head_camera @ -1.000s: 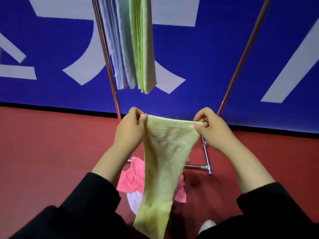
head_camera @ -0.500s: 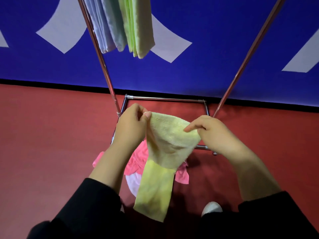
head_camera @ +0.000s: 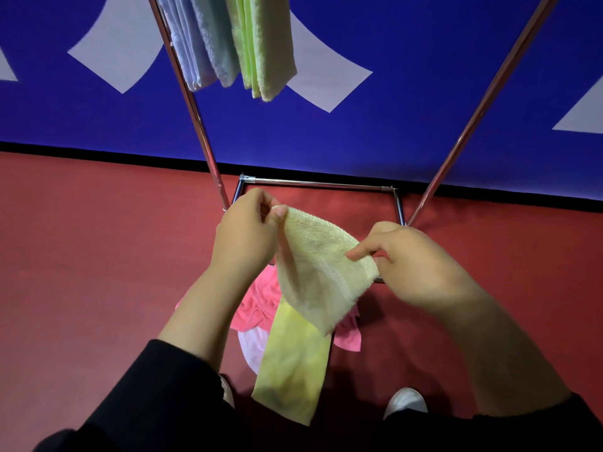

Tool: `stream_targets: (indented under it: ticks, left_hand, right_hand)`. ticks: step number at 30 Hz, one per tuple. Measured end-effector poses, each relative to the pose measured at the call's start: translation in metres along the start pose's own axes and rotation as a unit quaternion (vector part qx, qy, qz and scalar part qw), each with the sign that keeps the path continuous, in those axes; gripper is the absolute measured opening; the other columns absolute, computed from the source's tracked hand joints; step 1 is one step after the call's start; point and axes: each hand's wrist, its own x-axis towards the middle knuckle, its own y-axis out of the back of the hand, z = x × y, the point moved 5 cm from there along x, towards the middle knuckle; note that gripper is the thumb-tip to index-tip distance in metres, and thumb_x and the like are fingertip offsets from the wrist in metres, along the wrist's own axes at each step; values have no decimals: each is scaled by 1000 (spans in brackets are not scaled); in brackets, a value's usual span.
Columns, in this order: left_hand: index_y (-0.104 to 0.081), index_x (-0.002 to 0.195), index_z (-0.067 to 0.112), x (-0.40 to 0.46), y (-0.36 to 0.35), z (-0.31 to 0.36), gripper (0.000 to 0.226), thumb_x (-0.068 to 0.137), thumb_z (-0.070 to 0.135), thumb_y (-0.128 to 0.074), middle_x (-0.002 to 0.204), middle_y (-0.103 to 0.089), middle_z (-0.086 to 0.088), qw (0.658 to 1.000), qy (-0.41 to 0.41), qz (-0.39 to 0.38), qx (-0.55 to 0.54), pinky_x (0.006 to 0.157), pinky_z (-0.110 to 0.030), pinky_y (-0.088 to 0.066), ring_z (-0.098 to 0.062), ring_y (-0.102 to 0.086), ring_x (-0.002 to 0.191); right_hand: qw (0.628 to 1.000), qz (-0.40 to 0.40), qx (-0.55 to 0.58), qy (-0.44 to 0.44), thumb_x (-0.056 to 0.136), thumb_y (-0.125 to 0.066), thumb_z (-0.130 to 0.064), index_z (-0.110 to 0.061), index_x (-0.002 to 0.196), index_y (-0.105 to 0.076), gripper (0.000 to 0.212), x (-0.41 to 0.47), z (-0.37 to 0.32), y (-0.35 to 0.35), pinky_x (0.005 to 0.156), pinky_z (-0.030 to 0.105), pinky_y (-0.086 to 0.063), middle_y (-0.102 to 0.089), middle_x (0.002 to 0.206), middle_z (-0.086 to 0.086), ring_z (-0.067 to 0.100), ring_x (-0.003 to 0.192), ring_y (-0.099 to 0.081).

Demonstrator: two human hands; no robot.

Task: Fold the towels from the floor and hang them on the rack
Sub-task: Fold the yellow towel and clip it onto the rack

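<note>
Between my two hands I had the yellow towel (head_camera: 321, 275) stretched at its top edge. My left hand (head_camera: 246, 238) pinched one corner between thumb and curled fingers, and my right hand (head_camera: 414, 259) pinched the opposite corner, forefinger pointing back toward the left hand. From that edge the towel hung down below both hands, its lower part a smoother strip ending between my sleeves. Beneath the hands, partly hidden by the yellow towel, a pink towel (head_camera: 257, 305) lay crumpled on the red floor (head_camera: 98, 256), with a pale one (head_camera: 254, 349) under it; I could not tell whether that was one cloth or more. Beyond my hands stood the rack (head_camera: 313, 183), its base bars on the floor, and above my left hand folded blue towels (head_camera: 199, 44) and green towels (head_camera: 264, 47) hung from it. Near my right forearm a white shoe (head_camera: 404, 401) showed.
</note>
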Motion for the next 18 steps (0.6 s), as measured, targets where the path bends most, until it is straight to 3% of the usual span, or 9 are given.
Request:
stream_targets:
  ticks: [4, 7, 10, 14, 18]
  left_hand:
    - [-55, 84, 23, 0, -7, 0, 10, 92, 27, -58, 74, -57, 14, 1000, 2, -7, 0, 67, -29, -38, -10, -57, 69]
    - [-55, 85, 22, -1, -14, 3, 9, 92, 26, -58, 76, -56, 13, 1000, -6, -13, -8, 62, -26, -35, -9, -52, 73]
    - [-56, 87, 22, -4, -21, 7, 7, 92, 25, -58, 76, -55, 12, 1000, -14, -21, -7, 64, -28, -34, -9, -51, 72]
    - [-57, 89, 18, -7, -30, 10, 7, 92, 24, -57, 77, -56, 10, 999, -28, -34, -8, 65, -29, -34, -12, -50, 72]
    - [-56, 87, 19, -7, -39, 3, 5, 91, 22, -58, 80, -60, 7, 998, -26, -47, 13, 69, -33, -41, -19, -55, 78]
  right_hand:
    - [998, -45, -27, 18, 86, -56, 1, -28, 108, -71, 40, -5, -9, 0, 87, 23, -43, -55, 96, -10, 7, 91, -53]
    - [998, -57, -34, 25, 88, -59, -8, -26, 97, -73, 24, -8, -17, 0, 85, 25, -42, -52, 94, -9, 7, 88, -50]
    - [996, -58, -61, 33, 85, -62, -12, -24, 89, -72, 16, -10, -21, -4, 98, 25, -38, -47, 113, -15, 8, 111, -44]
    - [992, -94, -66, 46, 86, -62, -13, -24, 84, -71, 13, -14, -29, -6, 114, 30, -25, -30, 146, -23, 9, 143, -22]
    - [984, -167, -19, 66, 84, -64, -14, -26, 81, -68, 13, -27, -42, -1, 108, 17, -29, -43, 135, -30, -5, 129, -37]
